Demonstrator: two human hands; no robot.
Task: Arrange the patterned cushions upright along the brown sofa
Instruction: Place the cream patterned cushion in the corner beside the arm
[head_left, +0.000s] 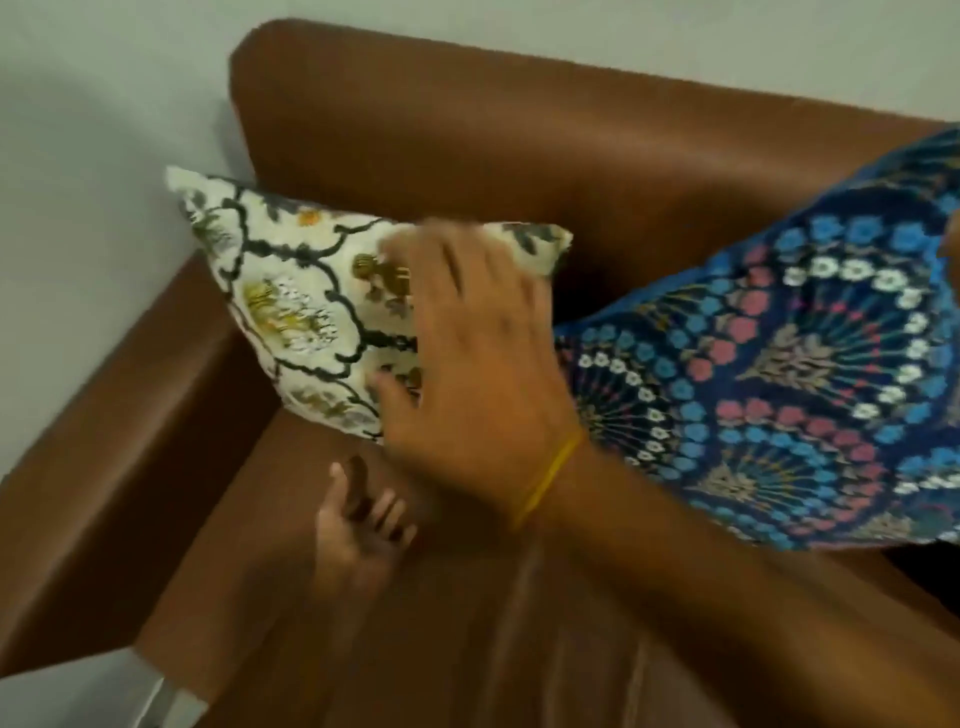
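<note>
A cream cushion with a dark lattice and yellow-green flowers stands upright in the left corner of the brown sofa, leaning on the armrest and backrest. My right hand, a yellow band at its wrist, lies flat on the cushion's face with fingers spread up to its top edge; it is blurred. To its right a blue cushion with pink, white and blue flower rings leans tilted against the backrest. My left hand rests palm up on the seat below the cream cushion, fingers loosely curled, holding nothing.
The sofa's left armrest runs along a pale grey wall. Bare brown seat lies in front of the cushions. A strip of light floor shows at the lower left.
</note>
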